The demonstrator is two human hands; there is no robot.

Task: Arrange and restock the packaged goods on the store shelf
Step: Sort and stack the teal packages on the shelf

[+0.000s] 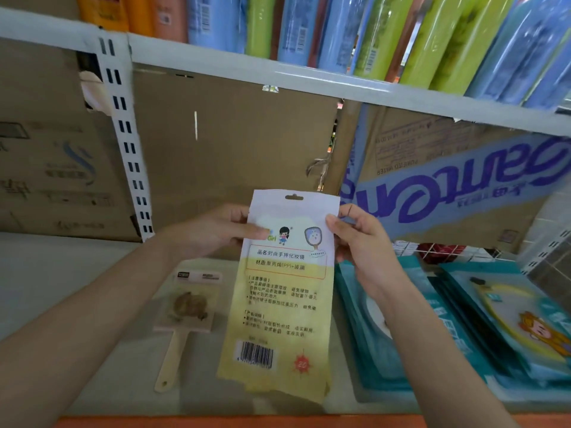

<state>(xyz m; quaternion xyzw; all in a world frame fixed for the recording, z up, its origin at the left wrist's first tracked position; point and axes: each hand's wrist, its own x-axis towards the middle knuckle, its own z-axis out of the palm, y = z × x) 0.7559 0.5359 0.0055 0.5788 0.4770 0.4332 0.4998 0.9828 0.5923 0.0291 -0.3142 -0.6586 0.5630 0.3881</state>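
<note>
**Over the shelf's front edge, a packet pinched at both sides**

Above the front middle of the shelf [61, 273], the yellow packet [278, 288] hangs upright, its printed back facing the camera. The left hand [213, 230] pinches its upper left edge, thumb in front and fingers behind. The right hand [361, 251] does likewise on the upper right. The packet looks light and thin, with slick film. Its print lists glass, so it is probably fragile: hold it by the side edges and never bend it.
</note>
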